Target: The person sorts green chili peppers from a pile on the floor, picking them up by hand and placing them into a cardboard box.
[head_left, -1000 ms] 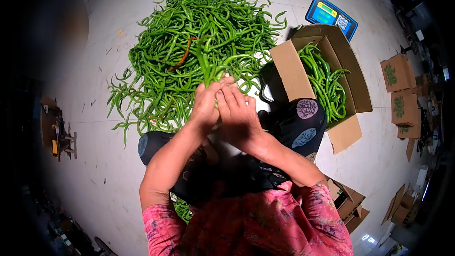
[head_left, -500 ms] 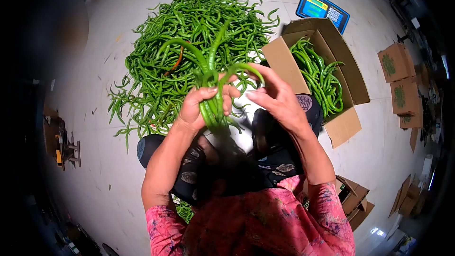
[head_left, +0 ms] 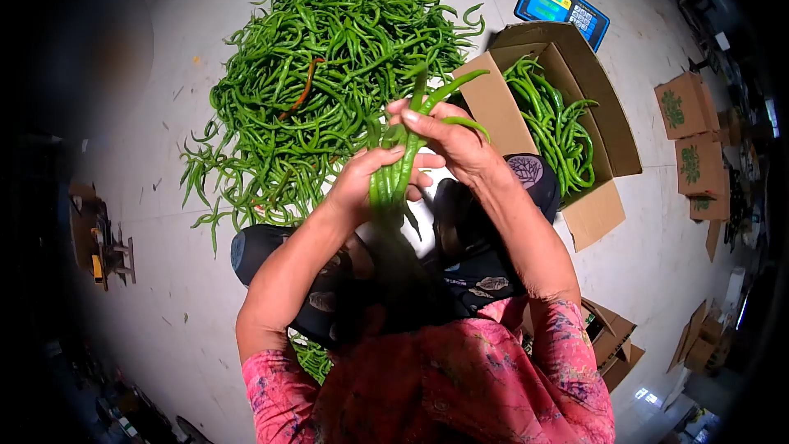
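My left hand (head_left: pixel 366 181) is closed round a small bunch of long green peppers (head_left: pixel 393 185), held over my lap. Just above and to its right, my right hand (head_left: pixel 456 138) pinches the upper part of the peppers between thumb and fingers, with some tips sticking out past it. Beyond both hands lies a big heap of green peppers (head_left: pixel 329 66) on the floor, with one red pepper (head_left: pixel 306 89) in it. To the right, an open cardboard box (head_left: pixel 612 107) holds more green peppers (head_left: pixel 559 136).
A blue scale display (head_left: pixel 561 8) stands behind the box. Closed cartons (head_left: pixel 690 119) are stacked at the far right, and opened cardboard (head_left: pixel 612 345) lies near my right elbow. More green peppers (head_left: pixel 311 358) show beside my left side.
Both hands parted, showing the bunch in my left hand. My right hand then came back left and closed on the peppers' upper part. The bunch has shifted slightly right.
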`<move>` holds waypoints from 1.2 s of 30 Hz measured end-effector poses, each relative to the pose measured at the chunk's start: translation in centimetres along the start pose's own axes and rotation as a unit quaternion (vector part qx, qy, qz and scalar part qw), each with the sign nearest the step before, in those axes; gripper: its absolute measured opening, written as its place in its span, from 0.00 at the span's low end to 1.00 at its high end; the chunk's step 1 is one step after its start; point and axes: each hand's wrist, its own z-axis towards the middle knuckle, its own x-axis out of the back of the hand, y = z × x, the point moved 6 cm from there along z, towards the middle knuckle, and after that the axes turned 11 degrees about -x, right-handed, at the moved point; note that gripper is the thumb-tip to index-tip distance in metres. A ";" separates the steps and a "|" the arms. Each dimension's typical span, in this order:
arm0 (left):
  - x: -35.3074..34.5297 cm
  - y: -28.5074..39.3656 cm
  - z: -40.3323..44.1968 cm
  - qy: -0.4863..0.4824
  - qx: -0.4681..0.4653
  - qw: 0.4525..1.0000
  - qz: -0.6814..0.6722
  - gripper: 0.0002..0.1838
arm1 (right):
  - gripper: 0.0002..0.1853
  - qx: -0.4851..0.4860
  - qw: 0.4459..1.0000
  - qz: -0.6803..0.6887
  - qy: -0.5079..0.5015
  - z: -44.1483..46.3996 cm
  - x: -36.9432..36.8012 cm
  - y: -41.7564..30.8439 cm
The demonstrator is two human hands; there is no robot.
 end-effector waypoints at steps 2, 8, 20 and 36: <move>0.3 -0.3 0.1 0.010 0.020 1.000 -0.013 0.25 | 0.17 -0.010 1.000 0.006 0.008 -0.1 0.4 0.1; 1.5 -0.6 0.6 -0.001 0.004 0.998 -0.056 0.25 | 0.16 0.002 0.999 0.011 0.033 0.2 1.1 0.8; 2.3 -0.1 0.1 0.055 0.010 0.998 -0.002 0.24 | 0.26 -0.009 0.987 -0.154 0.052 -0.7 -1.2 2.0; 2.5 3.5 -0.6 0.094 -0.044 0.971 0.216 0.13 | 0.37 -0.029 0.995 -0.091 0.019 -0.5 -1.4 3.2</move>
